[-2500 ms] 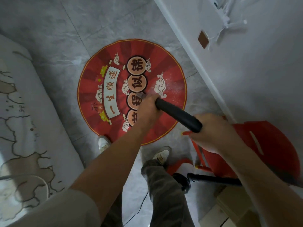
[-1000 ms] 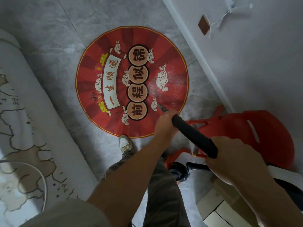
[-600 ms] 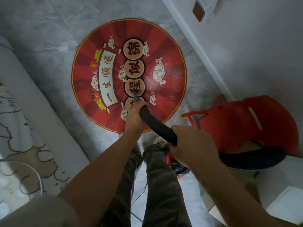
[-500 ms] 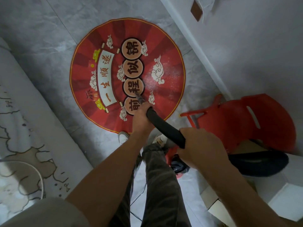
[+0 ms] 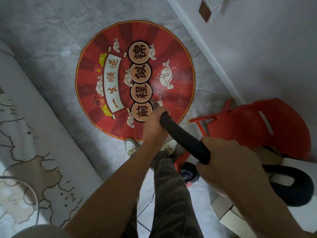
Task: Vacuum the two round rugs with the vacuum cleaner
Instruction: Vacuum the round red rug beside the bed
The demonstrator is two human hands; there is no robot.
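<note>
Our left hand (image 5: 154,124) grips the front end of the black vacuum wand (image 5: 184,138) and our right hand (image 5: 228,162) is closed around its rear. Since half a second ago the grips are unchanged, and the nozzle tip (image 5: 155,104) has edged slightly forward on the round red rug with printed characters (image 5: 135,79), which lies on the grey tiled floor (image 5: 51,48) beside the red plastic chair (image 5: 257,126).

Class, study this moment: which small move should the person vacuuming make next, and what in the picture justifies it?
Probably sweep the nozzle rightward: it sits beside the lower character circles of the red rug, while pale dust covers the rug's right side. Both the left hand and right hand grip the tube.
</note>
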